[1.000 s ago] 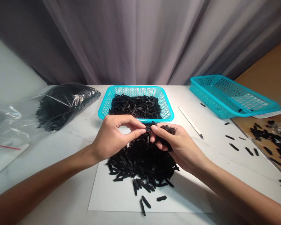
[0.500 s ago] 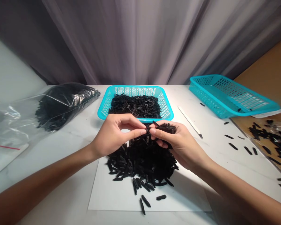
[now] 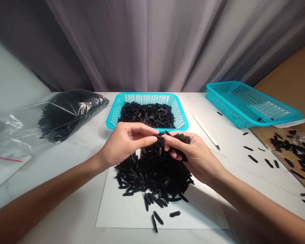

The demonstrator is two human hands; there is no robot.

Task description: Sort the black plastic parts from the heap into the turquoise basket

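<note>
Currently, the left hand [image 3: 124, 144] pinches and the right hand [image 3: 190, 154] clenches a bunch of slim black plastic pieces [image 3: 180, 138]. Below them, a black heap [image 3: 155, 176] lies on a white paper sheet [image 3: 122, 213], with a turquoise mesh basket [image 3: 147, 98] at twelve o'clock.

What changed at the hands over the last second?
The left hand shifted slightly up, its fingertips at the clump of black pieces in the right hand. Nothing was clearly let go. The pile on the white sheet now reaches closer to the hands. The teal basket and tilted teal basket stayed put.
</note>
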